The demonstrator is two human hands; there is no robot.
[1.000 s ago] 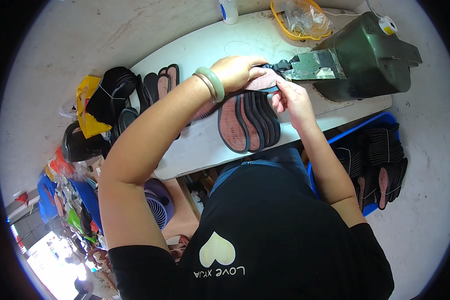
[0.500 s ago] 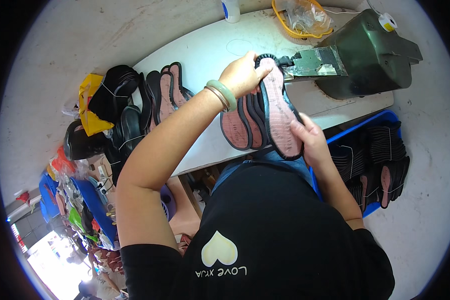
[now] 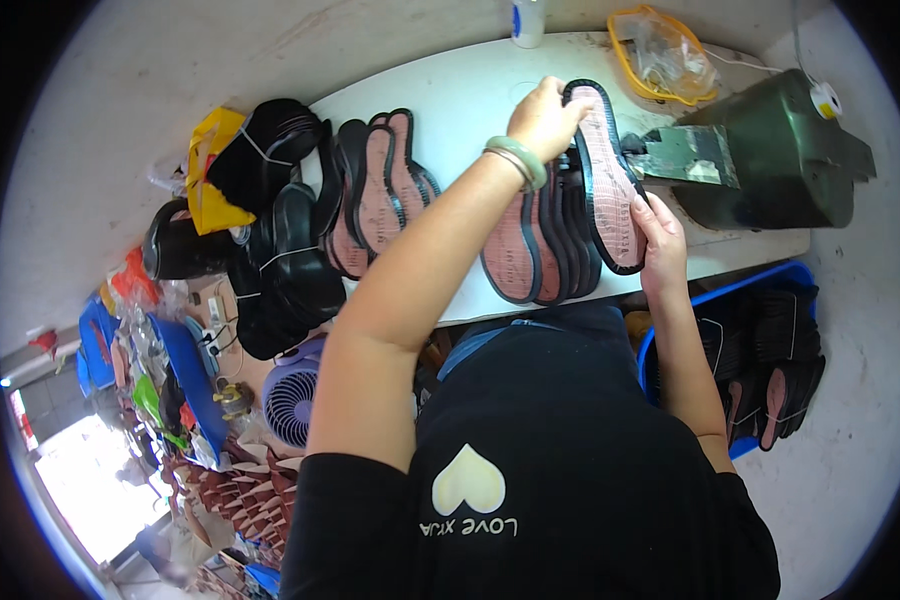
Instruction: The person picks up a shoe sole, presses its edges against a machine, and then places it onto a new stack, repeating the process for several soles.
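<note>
Both hands hold one shoe sole (image 3: pixel 608 175), pink with a black rim, lifted on edge over the white table (image 3: pixel 450 95). My left hand (image 3: pixel 545 118), with a pale green bangle at the wrist, grips its far end. My right hand (image 3: pixel 660 240) grips its near end. Under it lies a fanned stack of like soles (image 3: pixel 540 250) at the table's front edge. A dark green machine (image 3: pixel 770 155) stands just right of the held sole, its metal nose pointing at it.
Another row of pink-and-black soles (image 3: pixel 375 190) and a pile of black soles (image 3: pixel 280 230) lie at the table's left. A blue crate of soles (image 3: pixel 770 360) stands at my right. A yellow-rimmed tray (image 3: pixel 660 50) and a small fan (image 3: pixel 295 395) are nearby.
The sole was flat at the machine's nose a second ago. Both hands have since pulled it away, stood it on edge, and turned it lengthwise over the stack.
</note>
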